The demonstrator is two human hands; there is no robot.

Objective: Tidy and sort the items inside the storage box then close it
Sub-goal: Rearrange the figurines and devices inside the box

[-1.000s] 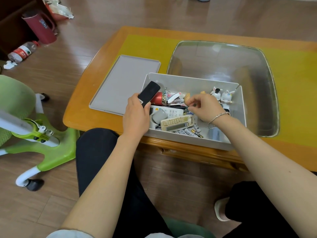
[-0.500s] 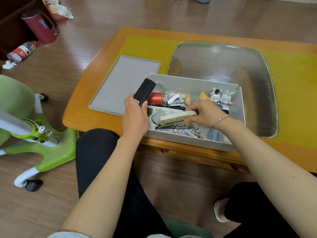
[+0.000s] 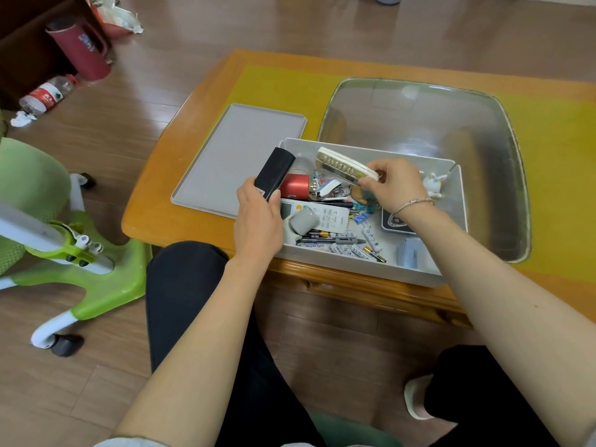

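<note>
While left hand (image 3: pixel 258 217) grips black case (image 3: pixel 274 174) at storage box (image 3: pixel 451 279) left edge, right hand (image 3: pixel 395 185) pinches beige remote (image 3: pixel 345 167) by one end (could slip, scattering clutter below).

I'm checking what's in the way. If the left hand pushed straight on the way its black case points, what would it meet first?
Probably nothing in the box: the left hand aims the black case up-left, over the storage box corner toward the grey lid. Depth is unclear.
</note>
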